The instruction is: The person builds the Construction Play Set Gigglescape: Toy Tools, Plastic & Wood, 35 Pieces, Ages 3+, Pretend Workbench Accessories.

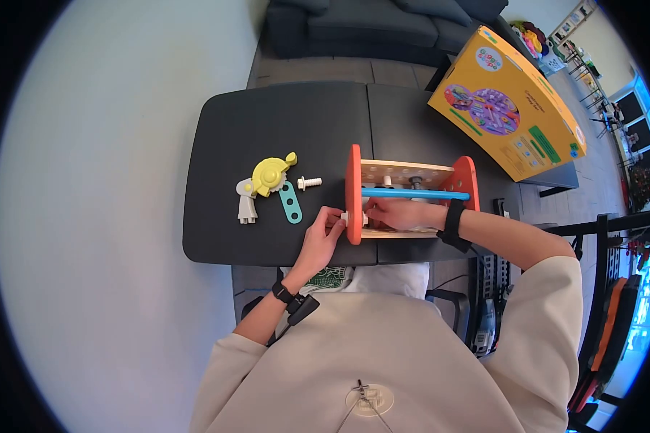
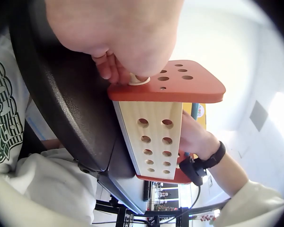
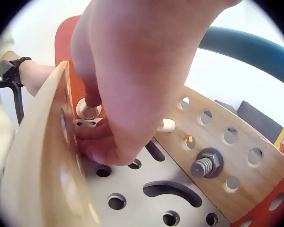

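A toy toolbox stands on the table, with red end panels (image 1: 353, 195), perforated wooden sides (image 2: 155, 137) and a blue bar (image 1: 415, 194). My left hand (image 1: 319, 242) is at the outer face of the left red panel, fingers and thumb around a cream bolt head (image 2: 139, 81) seated against it. Inside the box, my right hand (image 1: 404, 214) reaches under the blue bar, its fingers about a cream nut (image 3: 87, 109) on the panel's inner face; the hand partly hides this nut. A grey bolt (image 3: 206, 165) and a cream peg (image 3: 168, 125) stick through the far wooden side.
Left of the toolbox lie a yellow and white toy saw piece (image 1: 269, 174), a cream bolt (image 1: 310, 183) and a teal strip with holes (image 1: 290, 203). A big yellow box (image 1: 505, 108) stands at the back right of the black table (image 1: 282, 115). Behind is a dark sofa (image 1: 368, 32).
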Demonstrator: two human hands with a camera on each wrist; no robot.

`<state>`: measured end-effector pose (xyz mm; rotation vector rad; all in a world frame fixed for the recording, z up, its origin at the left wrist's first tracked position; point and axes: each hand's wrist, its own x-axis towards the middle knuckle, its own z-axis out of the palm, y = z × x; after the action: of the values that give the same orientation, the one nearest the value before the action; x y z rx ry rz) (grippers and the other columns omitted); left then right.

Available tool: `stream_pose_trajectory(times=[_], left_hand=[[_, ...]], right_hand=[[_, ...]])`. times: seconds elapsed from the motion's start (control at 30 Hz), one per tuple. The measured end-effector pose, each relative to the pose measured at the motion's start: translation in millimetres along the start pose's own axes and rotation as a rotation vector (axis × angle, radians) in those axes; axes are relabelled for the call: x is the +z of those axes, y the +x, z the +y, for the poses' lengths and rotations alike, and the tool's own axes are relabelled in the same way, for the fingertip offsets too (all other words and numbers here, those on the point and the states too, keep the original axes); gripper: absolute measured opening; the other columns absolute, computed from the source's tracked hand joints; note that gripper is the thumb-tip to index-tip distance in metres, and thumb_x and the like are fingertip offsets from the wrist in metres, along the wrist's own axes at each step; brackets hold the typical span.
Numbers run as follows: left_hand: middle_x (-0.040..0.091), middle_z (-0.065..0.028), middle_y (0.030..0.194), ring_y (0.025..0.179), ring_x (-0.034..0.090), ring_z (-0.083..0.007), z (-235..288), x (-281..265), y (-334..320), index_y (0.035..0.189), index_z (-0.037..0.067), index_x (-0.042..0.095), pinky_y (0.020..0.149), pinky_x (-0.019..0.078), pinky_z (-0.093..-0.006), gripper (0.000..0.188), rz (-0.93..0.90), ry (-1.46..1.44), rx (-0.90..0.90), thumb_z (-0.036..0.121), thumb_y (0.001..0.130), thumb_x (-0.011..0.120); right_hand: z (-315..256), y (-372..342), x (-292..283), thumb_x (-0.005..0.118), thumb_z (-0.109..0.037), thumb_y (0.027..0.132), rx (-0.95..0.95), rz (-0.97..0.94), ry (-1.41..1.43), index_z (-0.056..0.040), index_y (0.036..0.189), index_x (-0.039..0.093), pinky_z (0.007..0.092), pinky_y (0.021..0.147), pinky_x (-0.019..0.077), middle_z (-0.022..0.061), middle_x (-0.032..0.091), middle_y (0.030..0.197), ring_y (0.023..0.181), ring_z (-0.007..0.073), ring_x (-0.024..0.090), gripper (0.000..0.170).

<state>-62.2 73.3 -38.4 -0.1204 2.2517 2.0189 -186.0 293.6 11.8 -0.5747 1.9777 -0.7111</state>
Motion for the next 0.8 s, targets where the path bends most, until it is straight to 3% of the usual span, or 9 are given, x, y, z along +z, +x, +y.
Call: stream_pose_trajectory(times=[0.07, 0.17, 0.3, 0.37, 0.5, 0.57, 0.6, 0.67, 0.8], left_hand=[[0.072, -0.0122, 0.103, 0.096, 0.071, -0.0209, -2.8, 0.3, 0.8, 0.126, -0.001, 0.058, 0.089, 0.0566, -0.0355, 0.02, -0.006, 0.008, 0.001, 0.013, 0.111, 0.061], [0.068, -0.0049, 0.104, 0.095, 0.065, -0.0128, -4.5, 1.9, 0.4, 0.124, 0.0, 0.058, 0.085, 0.0532, -0.0299, 0.017, -0.008, 0.005, -0.011, 0.013, 0.112, 0.059], [0.068, -0.0049, 0.104, 0.095, 0.065, -0.0128, -6.0, 1.9, 0.2, 0.125, 0.0, 0.058, 0.085, 0.0531, -0.0297, 0.017, -0.006, 0.017, -0.008, 0.013, 0.113, 0.059], [0.068, -0.0052, 0.105, 0.096, 0.065, -0.0128, -3.4, 0.3, -0.7, 0.124, 0.001, 0.058, 0.086, 0.0533, -0.0298, 0.017, -0.013, 0.01, -0.02, 0.013, 0.113, 0.059], [0.068, -0.0055, 0.106, 0.097, 0.065, -0.0128, 1.2, -0.2, -0.7, 0.124, 0.001, 0.058, 0.087, 0.0533, -0.0298, 0.017, -0.019, 0.025, -0.035, 0.012, 0.113, 0.058], [0.072, -0.0128, 0.106, 0.1, 0.071, -0.0214, 1.6, -0.3, -0.8, 0.125, -0.001, 0.058, 0.092, 0.056, -0.036, 0.02, -0.01, 0.022, -0.038, 0.012, 0.11, 0.061], [0.072, -0.0128, 0.106, 0.1, 0.071, -0.0214, 0.0, -0.2, -0.5, 0.125, -0.001, 0.058, 0.092, 0.056, -0.036, 0.02, -0.009, 0.022, -0.039, 0.012, 0.11, 0.061], [0.068, -0.0054, 0.107, 0.098, 0.064, -0.0123, -3.9, 0.1, -0.1, 0.125, 0.0, 0.058, 0.088, 0.0534, -0.0295, 0.016, -0.025, 0.016, -0.016, 0.01, 0.113, 0.057], [0.068, -0.0053, 0.107, 0.098, 0.064, -0.0122, -1.5, -0.2, -0.7, 0.125, 0.0, 0.058, 0.088, 0.0535, -0.0293, 0.015, -0.028, 0.013, -0.029, 0.009, 0.113, 0.057]], right_hand=[[-0.7, -1.0, 1.2, 0.058, -0.03, 0.109, 0.044, 0.026, 0.083, -0.0003, 0.125, 0.063, 0.0401, 0.085, 0.0547, 0.0131, 0.073, 0.101, 0.095, 0.024, 0.07, 0.034], [-3.4, -3.2, -1.0, 0.051, -0.025, 0.115, -0.045, -0.017, -0.081, -0.0014, 0.127, 0.061, 0.0338, 0.087, 0.0547, 0.0062, 0.068, 0.105, 0.095, 0.0147, 0.066, 0.029], [16.8, 8.4, 5.0, 0.053, -0.023, 0.114, -0.13, 0.016, -0.062, -0.0014, 0.128, 0.059, 0.033, 0.085, 0.055, 0.006, 0.066, 0.102, 0.093, 0.0142, 0.066, 0.026], [10.0, 8.3, 4.5, 0.065, -0.028, 0.107, -0.04, 0.012, 0.065, 0.0009, 0.122, 0.06, 0.0388, 0.079, 0.0546, 0.0104, 0.071, 0.093, 0.086, 0.0214, 0.069, 0.033], [-7.6, -5.9, -4.2, 0.064, -0.028, 0.108, 0.119, 0.0, 0.173, -0.0003, 0.121, 0.061, 0.0386, 0.079, 0.0541, 0.011, 0.071, 0.091, 0.087, 0.0212, 0.069, 0.031], [2.4, -1.3, 0.0, 0.056, -0.03, 0.112, -0.18, -0.002, -0.04, -0.0014, 0.118, 0.06, 0.038, 0.078, 0.0541, 0.0101, 0.069, 0.089, 0.086, 0.0201, 0.069, 0.029], [6.9, 1.9, 1.2, 0.056, -0.03, 0.112, -0.181, -0.002, -0.04, -0.0014, 0.118, 0.06, 0.038, 0.078, 0.0541, 0.0101, 0.069, 0.089, 0.086, 0.0201, 0.069, 0.029], [10.5, 6.7, 3.5, 0.058, -0.03, 0.111, -0.179, 0.014, -0.106, -0.0005, 0.123, 0.061, 0.0375, 0.079, 0.0545, 0.0102, 0.069, 0.089, 0.086, 0.0199, 0.069, 0.032], [16.2, 11.9, 6.4, 0.062, -0.027, 0.109, -0.074, 0.025, 0.108, 0.0018, 0.127, 0.061, 0.037, 0.079, 0.0551, 0.0112, 0.071, 0.091, 0.085, 0.0207, 0.069, 0.034]])
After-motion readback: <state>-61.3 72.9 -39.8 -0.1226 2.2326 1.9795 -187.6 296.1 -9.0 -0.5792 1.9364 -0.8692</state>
